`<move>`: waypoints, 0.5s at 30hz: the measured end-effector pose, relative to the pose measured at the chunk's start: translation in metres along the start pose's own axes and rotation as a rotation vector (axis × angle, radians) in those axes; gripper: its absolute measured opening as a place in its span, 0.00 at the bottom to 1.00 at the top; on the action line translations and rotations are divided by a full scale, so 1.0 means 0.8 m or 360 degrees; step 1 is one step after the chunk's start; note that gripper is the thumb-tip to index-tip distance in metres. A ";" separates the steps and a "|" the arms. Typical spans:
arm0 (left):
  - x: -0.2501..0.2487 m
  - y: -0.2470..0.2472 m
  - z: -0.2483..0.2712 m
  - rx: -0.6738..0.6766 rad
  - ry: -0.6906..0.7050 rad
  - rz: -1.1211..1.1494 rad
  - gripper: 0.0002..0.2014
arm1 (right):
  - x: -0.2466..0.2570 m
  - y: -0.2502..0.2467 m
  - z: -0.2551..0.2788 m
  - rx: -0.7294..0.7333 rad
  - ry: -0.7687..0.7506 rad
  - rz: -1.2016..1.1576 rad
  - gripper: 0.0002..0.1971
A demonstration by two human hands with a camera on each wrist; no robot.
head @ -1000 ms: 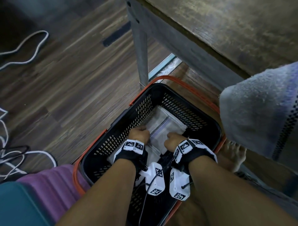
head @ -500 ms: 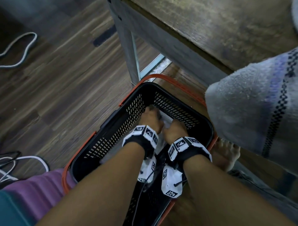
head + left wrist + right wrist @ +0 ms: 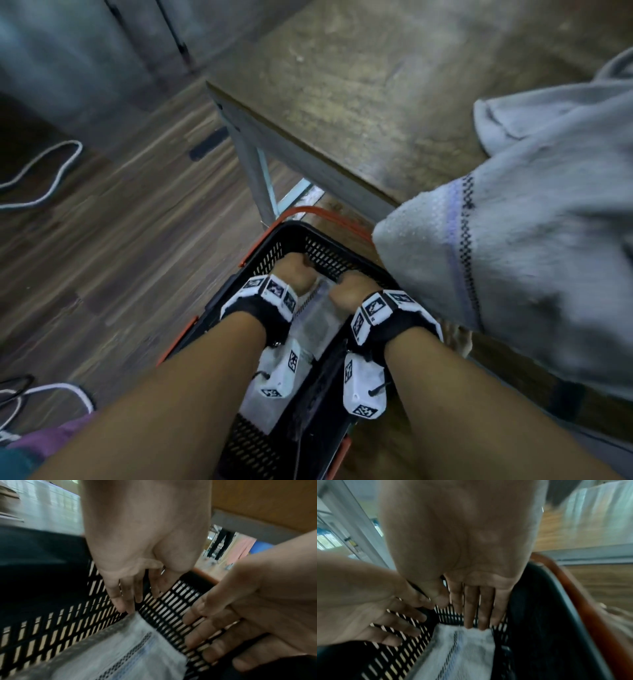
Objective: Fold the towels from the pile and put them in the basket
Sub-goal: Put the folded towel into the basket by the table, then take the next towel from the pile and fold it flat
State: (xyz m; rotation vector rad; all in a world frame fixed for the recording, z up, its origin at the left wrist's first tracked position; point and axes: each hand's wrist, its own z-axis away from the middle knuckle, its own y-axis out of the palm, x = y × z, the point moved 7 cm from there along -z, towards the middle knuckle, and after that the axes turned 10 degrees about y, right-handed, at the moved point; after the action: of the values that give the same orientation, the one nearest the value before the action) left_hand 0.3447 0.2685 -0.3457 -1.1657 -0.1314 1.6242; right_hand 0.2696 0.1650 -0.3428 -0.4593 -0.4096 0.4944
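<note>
Both hands have slid from the middle of the folded towel to its far end, up against the basket's end wall.

Left hand (image 3: 295,274) and right hand (image 3: 354,289) are inside the black basket (image 3: 274,255), fingers straight and together, gripping nothing; the left fingertips (image 3: 126,606) touch one far corner of the folded towel (image 3: 317,318) and the right fingertips (image 3: 475,625) touch the other. That towel lies flat on the basket floor, its checked stripe running lengthwise. A second grey towel (image 3: 513,270) hangs over the edge of the table (image 3: 359,113), just right of the basket.
</note>
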 end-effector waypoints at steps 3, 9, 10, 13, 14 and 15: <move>-0.036 -0.037 0.032 -0.0191 0.0102 0.0018 0.14 | 0.026 -0.038 0.050 -0.0036 -0.0169 -0.0032 0.09; -0.119 -0.114 0.111 -0.0374 0.0319 -0.0017 0.11 | 0.070 -0.112 0.205 -0.0195 -0.0649 0.0043 0.12; -0.140 -0.128 0.128 -0.0411 0.0388 0.0005 0.10 | 0.068 -0.128 0.236 -0.0262 -0.0690 0.0018 0.13; -0.211 -0.164 0.178 -0.0511 0.0623 -0.0038 0.09 | 0.058 -0.184 0.323 -0.0543 -0.0818 0.0044 0.15; -0.237 -0.173 0.193 -0.0545 0.0711 -0.0049 0.09 | 0.049 -0.205 0.352 -0.0628 -0.0856 0.0022 0.15; -0.264 -0.178 0.209 -0.0568 0.0813 -0.0050 0.09 | 0.038 -0.225 0.381 -0.0720 -0.0894 -0.0009 0.14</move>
State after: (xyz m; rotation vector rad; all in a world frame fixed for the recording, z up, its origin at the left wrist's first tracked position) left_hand 0.3070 0.2364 -0.0453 -1.8082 -0.1101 1.2576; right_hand 0.2129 0.1370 0.0071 -0.7554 -1.0758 0.5229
